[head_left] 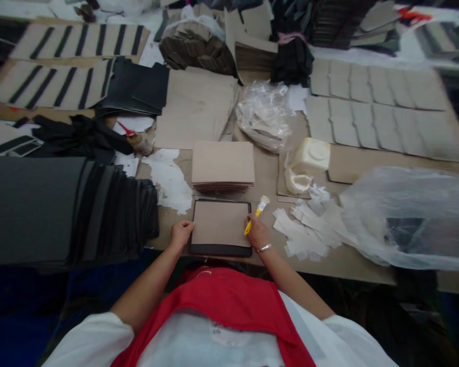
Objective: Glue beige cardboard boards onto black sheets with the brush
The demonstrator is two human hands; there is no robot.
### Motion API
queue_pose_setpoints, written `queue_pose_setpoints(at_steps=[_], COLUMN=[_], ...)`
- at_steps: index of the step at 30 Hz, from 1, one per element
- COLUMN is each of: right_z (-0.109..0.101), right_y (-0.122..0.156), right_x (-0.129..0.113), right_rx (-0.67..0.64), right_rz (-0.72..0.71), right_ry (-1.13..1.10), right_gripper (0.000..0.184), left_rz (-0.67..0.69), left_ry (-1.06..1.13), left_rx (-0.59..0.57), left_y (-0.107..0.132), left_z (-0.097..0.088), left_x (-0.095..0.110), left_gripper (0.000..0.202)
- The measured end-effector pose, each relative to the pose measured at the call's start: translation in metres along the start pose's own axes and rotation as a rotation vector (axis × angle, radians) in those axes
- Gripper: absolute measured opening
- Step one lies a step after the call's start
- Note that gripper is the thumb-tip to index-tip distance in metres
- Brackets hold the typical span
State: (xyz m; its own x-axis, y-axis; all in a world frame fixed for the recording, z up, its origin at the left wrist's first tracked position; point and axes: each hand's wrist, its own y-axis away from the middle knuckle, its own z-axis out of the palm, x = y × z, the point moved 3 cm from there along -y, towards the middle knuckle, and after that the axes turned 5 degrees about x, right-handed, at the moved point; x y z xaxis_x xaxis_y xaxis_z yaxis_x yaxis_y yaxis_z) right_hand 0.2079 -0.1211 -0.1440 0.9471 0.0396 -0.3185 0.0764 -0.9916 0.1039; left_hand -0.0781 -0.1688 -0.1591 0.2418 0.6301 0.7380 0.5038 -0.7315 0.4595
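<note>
A black rectangular piece with a brown cardboard panel [221,224] laid on it lies at the table's near edge in front of me. My left hand [180,234] rests curled against its left edge. My right hand [256,233] sits at its right edge, closed round a yellow-handled brush [257,212] whose bristles point up and to the right. A stack of brown cardboard panels [223,164] sits just behind the piece.
A pile of black sheets [61,209] fills the left. A white glue tub [309,157], paper scraps [306,229] and a clear plastic bag [409,219] lie to the right. A glue bottle [137,140] and rows of cardboard pieces [375,107] sit farther back.
</note>
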Motion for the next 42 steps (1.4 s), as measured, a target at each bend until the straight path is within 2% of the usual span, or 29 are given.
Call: queue_pose_setpoints(at_steps=[4, 11, 24, 29, 34, 42], right_z=[0.003, 0.003, 0.004, 0.006, 0.0, -0.008], right_y=[-0.003, -0.003, -0.002, 0.0, 0.001, -0.001], right_x=[-0.001, -0.004, -0.007, -0.006, -0.009, -0.014], right_rx=[0.025, 0.022, -0.002, -0.059, -0.126, -0.23], right_rz=[-0.033, -0.089, -0.084, -0.079, -0.04, -0.053], right_ry=[0.034, 0.089, 0.093, 0.119, 0.118, 0.207], right_gripper=[0.025, 0.026, 0.025, 0.025, 0.027, 0.029], left_rz=[-0.011, -0.024, 0.0, 0.019, 0.031, 0.077], left_ry=[-0.009, -0.006, -0.014, -0.018, -0.046, -0.189], left_rx=[0.009, -0.041, -0.093, -0.12, -0.155, -0.17], left_y=[-0.007, -0.011, -0.014, -0.014, -0.017, -0.019], left_z=[-0.002, -0.008, -0.007, -0.007, -0.007, -0.006], left_x=[-0.001, 0.002, 0.001, -0.001, -0.002, -0.004], left_gripper=[0.019, 0.016, 0.018, 0.019, 0.022, 0.021])
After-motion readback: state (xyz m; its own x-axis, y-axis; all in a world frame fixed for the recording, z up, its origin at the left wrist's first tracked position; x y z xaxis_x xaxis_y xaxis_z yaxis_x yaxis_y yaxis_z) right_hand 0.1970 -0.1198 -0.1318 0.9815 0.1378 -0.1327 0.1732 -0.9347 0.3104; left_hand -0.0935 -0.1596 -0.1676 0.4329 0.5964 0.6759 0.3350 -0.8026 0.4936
